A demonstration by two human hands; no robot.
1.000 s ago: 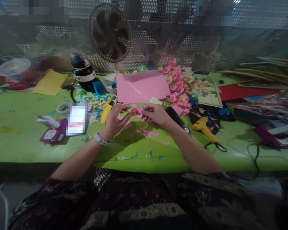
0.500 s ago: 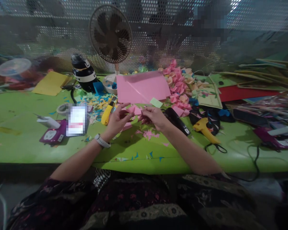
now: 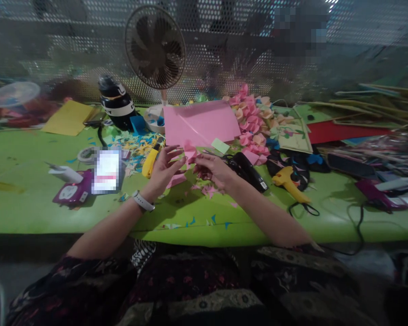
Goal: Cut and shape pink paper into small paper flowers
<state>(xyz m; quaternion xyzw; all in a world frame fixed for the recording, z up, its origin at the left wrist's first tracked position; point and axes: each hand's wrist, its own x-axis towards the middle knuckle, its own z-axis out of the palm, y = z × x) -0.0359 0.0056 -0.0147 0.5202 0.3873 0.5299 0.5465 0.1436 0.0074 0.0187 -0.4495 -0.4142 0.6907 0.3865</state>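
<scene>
A small piece of pink paper with curled petals [image 3: 190, 150] stands up between my hands, pinched at its lower edge by the fingertips of my right hand [image 3: 213, 171]. My left hand [image 3: 165, 168] is beside it on the left, fingers apart, thumb close to the paper; whether the thumb touches it I cannot tell. Below the left hand lies a flat pink piece [image 3: 176, 180]. Pink paper scraps [image 3: 209, 190] are scattered under the right hand. Just left of my left hand rests a yellow cutter [image 3: 150, 163].
Large pink sheets [image 3: 200, 122] lie ahead, beside a heap of pink paper flowers [image 3: 251, 122]. A black stapler-like object [image 3: 248, 172] and a yellow glue gun [image 3: 291, 184] lie to the right. Leftward are a phone [image 3: 106, 170], a bottle [image 3: 117, 106] and a fan [image 3: 155, 47].
The pink paper has turned from lying flat between both hands to standing upright. My left fingers have let go and spread; the right hand still pinches it.
</scene>
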